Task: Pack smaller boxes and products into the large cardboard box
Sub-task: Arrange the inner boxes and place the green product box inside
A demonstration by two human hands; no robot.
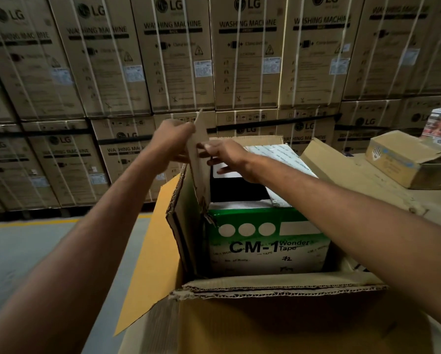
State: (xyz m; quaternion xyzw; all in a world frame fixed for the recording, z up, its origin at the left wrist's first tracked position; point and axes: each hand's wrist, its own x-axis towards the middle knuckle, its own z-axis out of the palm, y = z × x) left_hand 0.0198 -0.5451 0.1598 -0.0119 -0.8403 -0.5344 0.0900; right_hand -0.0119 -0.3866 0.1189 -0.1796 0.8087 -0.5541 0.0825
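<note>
Stacked washing-machine cartons (178, 60) wall the warehouse. The large cardboard box (278, 284) stands open in front with a green tape box (265, 241) already packed inside. The left hand (173, 139) and right hand (224, 155) pinch a cardboard sheet (197, 159) upright at its left wall. The sheet likely needs sliding down beside the tape box.

The single camera, worn on the person's head, looks forward and down from very near over the open large cardboard box (278, 325), while the wall of stacked washing machine cartons (178, 60) faces it from farther behind.
</note>
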